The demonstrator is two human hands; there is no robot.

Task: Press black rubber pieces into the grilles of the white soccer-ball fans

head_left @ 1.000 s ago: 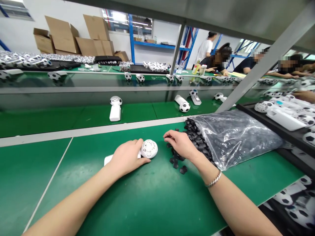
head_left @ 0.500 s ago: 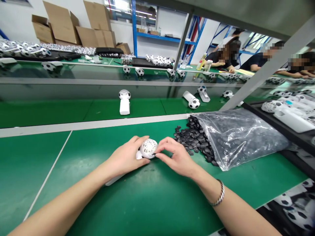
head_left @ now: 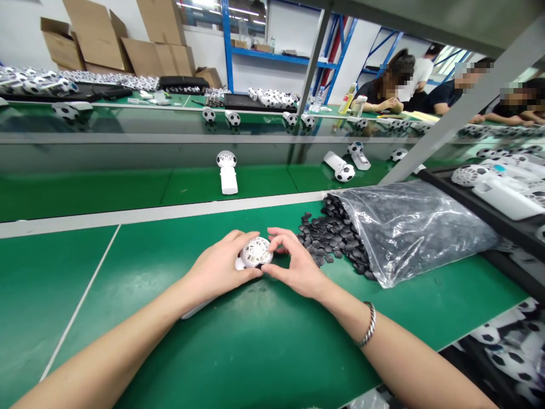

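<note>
A white handheld fan (head_left: 257, 250) with a football-patterned, openwork round head lies on the green bench, its handle mostly under my left hand (head_left: 221, 264). That hand is closed around the fan, with fingers behind the head and thumb in front. My right hand (head_left: 296, 264) grips the head's right side, thumb at the front edge and fingers curled above. By the right thumb, a small black plastic piece (head_left: 259, 265) shows on the fan's front edge; whether it is seated I cannot tell. Loose black plastic pieces (head_left: 336, 233) spill from a clear plastic bag (head_left: 417, 227) to the right.
Beyond the bench's pale edge, a white football fan (head_left: 228, 173) and several others lie on a green conveyor (head_left: 187, 184). A slanted grey post (head_left: 460, 102) and a black tray (head_left: 443, 184) of fans stand at right. Co-workers (head_left: 385, 85) sit across the line.
My right thumb and fingers have shifted from pinching the black piece to gripping the fan's head. The black piece now shows at its front edge. The view has shifted slightly.
</note>
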